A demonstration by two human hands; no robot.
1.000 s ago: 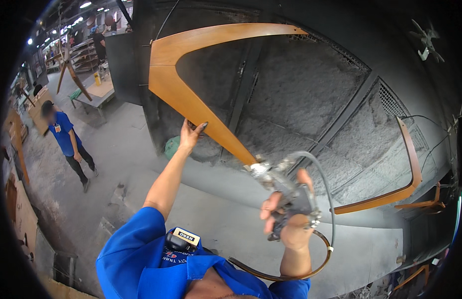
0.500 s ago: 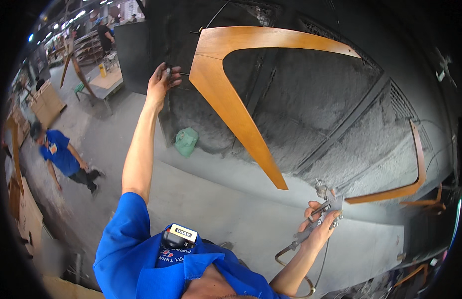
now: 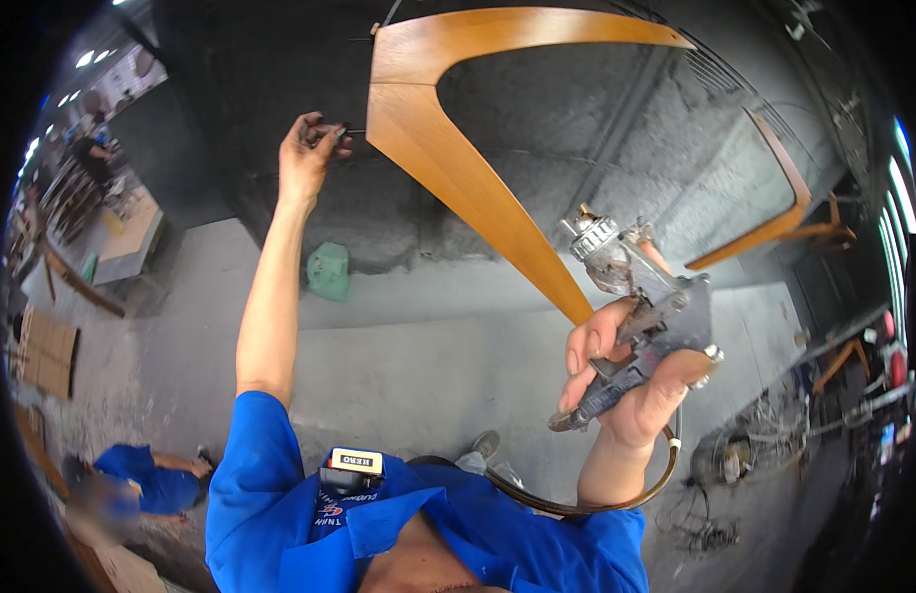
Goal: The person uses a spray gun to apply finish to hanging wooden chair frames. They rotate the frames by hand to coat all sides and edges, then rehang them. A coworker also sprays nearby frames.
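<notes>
A bent, V-shaped wooden piece (image 3: 448, 148) with a glossy orange-brown finish hangs in front of a dark, dusty booth wall. My left hand (image 3: 310, 153) is raised high, its fingers pinched on a thin dark hook or wire (image 3: 351, 130) at the piece's left edge. My right hand (image 3: 631, 381) is closed around the grip of a grey metal spray gun (image 3: 641, 296), nozzle pointing up and left toward the lower arm of the wood. A dark hose (image 3: 577, 499) loops down from the gun past my blue shirt.
A second curved wooden piece (image 3: 774, 212) hangs at the right. A green bag (image 3: 330, 272) lies at the wall's foot. A person in blue (image 3: 147, 469) crouches lower left. Worktables (image 3: 122, 232) stand at left, wooden frames and cables (image 3: 833, 371) at right.
My left hand moved from the wood's lower edge up to the hook at its left side. My right hand dropped, then lifted the spray gun up close to the wood.
</notes>
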